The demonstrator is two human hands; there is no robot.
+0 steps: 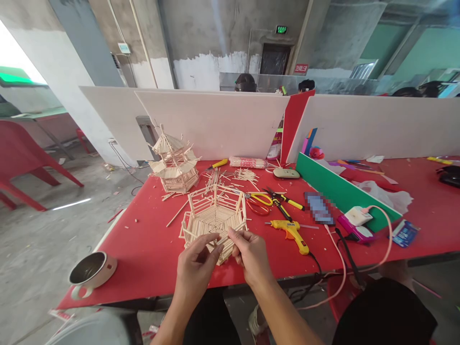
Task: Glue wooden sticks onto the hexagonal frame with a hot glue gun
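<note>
A polygonal wooden-stick base (204,221) with low railings lies on the red table in front of me. At its near edge, my left hand (197,263) is closed, thumb and forefinger bent towards each other. Opposite it, my right hand (250,253) is closed in a pinch over the base's near right side. Whatever sits between the fingertips is too small and too covered to make out. Behind the base stands a stick pagoda (175,163) with tiered roofs. Loose sticks (246,176) are scattered beyond it. A yellow glue gun (293,233) rests to the right of my right hand.
Yellow-handled scissors (261,198), black-and-yellow pliers (281,207), a phone (319,208) and a mouse (286,172) lie at right. A green board (345,191) stands beside a power strip (359,233) with trailing cables. A mug (94,273) sits at the left edge.
</note>
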